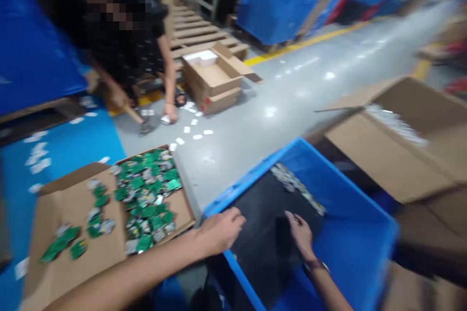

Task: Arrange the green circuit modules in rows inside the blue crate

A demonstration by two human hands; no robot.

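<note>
My left hand (pixel 223 231) is over the near left rim of a blue plastic bin (pixel 361 238), its fingers curled together. Whatever they may hold is hidden. Inside the bin, my right hand (pixel 301 234) hangs above a black sheet-like surface (pixel 260 223), fingers partly apart with nothing visible in them. A row of small pale, silvery pieces (pixel 295 185) lies along the far edge of the black surface. Left of the bin, an open cardboard box (pixel 184 209) holds many green-and-silver small packets (pixel 149 189). More green packets (pixel 62 243) lie on its flap. Motion blurs the picture.
A co-worker (pixel 127 48) crouches at upper left, a hammer-like tool (pixel 136 116) in one hand. White cards (pixel 191 131) are scattered on the floor. An open carton (pixel 213 80) stands beyond, another (pixel 386 150) at right. Blue bins (pixel 273 9) and a pallet (pixel 200 31) stand behind.
</note>
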